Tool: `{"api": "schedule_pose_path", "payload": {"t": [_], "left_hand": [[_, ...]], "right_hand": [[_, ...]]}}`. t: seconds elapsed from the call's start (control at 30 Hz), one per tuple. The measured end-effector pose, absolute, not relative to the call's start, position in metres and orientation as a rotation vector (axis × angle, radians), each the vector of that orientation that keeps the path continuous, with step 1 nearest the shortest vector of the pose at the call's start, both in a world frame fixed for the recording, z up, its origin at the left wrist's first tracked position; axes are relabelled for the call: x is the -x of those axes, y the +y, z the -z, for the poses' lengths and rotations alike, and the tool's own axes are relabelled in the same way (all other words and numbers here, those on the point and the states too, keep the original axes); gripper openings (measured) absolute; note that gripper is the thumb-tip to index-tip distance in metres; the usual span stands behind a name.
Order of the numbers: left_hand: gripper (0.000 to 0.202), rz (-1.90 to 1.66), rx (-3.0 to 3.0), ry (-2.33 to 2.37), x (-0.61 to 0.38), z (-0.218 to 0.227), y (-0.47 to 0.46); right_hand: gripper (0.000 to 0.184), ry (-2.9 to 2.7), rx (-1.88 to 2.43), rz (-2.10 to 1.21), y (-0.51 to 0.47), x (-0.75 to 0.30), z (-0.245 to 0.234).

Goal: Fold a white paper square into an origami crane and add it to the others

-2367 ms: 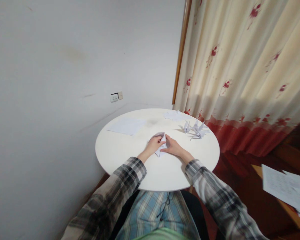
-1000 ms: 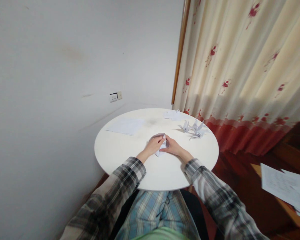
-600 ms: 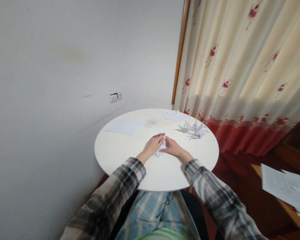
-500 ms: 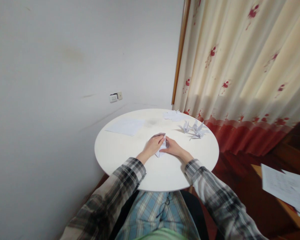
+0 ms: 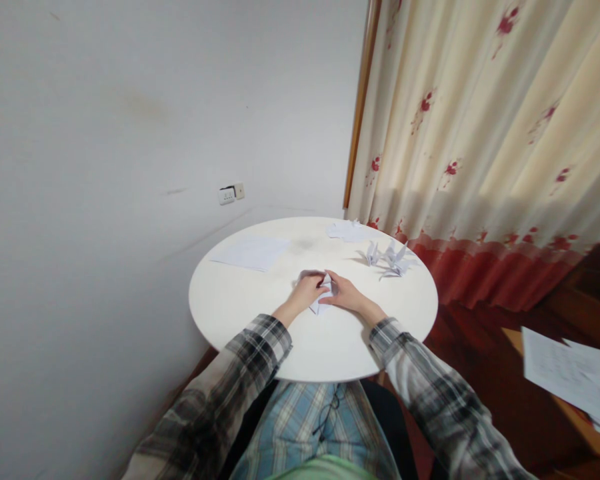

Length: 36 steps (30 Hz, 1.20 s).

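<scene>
A small folded piece of white paper (image 5: 316,307) rests on the middle of the round white table (image 5: 320,353), between my hands. From its left side my left hand (image 5: 306,291) grips it, with the fingers curled at the upper part. My right hand (image 5: 346,294) holds the right side, thumb near the lower part and fingers at the top. The hands partly cover the paper, so its full folded shape is hidden. Several folded paper cranes (image 5: 396,260) stand together on the table to the right, beyond my right hand.
Flat white paper sheets (image 5: 253,253) lie at the table's back left. More paper (image 5: 347,231) is at the back edge. A wall with a socket (image 5: 227,196) stands behind. A curtain (image 5: 480,167) hangs at the right, near a low surface with written papers (image 5: 570,367).
My left fingers have drawn back and curled in at the top of the folded paper. The right fingertips have moved slightly up and left onto its top.
</scene>
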State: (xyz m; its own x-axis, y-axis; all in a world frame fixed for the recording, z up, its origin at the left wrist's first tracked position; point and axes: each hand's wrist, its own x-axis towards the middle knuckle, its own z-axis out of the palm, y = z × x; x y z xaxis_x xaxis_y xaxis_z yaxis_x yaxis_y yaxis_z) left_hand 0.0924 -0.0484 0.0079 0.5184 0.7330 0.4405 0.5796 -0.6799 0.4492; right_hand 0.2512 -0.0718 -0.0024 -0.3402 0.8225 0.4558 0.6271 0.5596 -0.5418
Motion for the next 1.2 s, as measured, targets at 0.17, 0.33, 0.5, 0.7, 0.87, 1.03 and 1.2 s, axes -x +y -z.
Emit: {"api": "schedule_pose_path", "payload": {"t": [0.17,0.33,0.5,0.7,0.87,1.03,1.2], "left_hand": [[0.020,-0.897,-2.523,1.141,-0.0931,-0.0093,-0.0486],[0.018,-0.896,-2.468,1.149,-0.0939,-0.0093,-0.0475],[0.023,-0.889,-2.437,1.129,-0.0945,-0.0093,-0.0480],[0.020,-0.842,-2.444,1.189,-0.0940,-0.0097,-0.0469],[0.015,-0.847,-2.453,1.174,-0.0932,-0.0047,-0.0431],[0.021,-0.932,-2.431,1.154,-0.0925,-0.0036,-0.0472],[0.020,-0.908,-2.418,1.270,-0.0891,-0.0027,-0.0474]], "right_hand": [[0.085,-2.087,1.193,-0.364,-0.0724,-0.2511,0.0013],[0.082,-2.102,1.168,-0.350,-0.0733,-0.2512,0.0000],[0.083,-2.106,1.170,-0.355,-0.0749,-0.2515,-0.0016],[0.086,-2.120,1.188,-0.362,-0.0764,-0.2514,-0.0033],[0.085,-2.120,1.179,-0.360,-0.0760,-0.2515,-0.0029],[0.084,-2.113,1.163,-0.359,-0.0766,-0.2507,-0.0031],[0.073,-2.083,1.134,-0.334,-0.0797,-0.2495,-0.0059]]}}
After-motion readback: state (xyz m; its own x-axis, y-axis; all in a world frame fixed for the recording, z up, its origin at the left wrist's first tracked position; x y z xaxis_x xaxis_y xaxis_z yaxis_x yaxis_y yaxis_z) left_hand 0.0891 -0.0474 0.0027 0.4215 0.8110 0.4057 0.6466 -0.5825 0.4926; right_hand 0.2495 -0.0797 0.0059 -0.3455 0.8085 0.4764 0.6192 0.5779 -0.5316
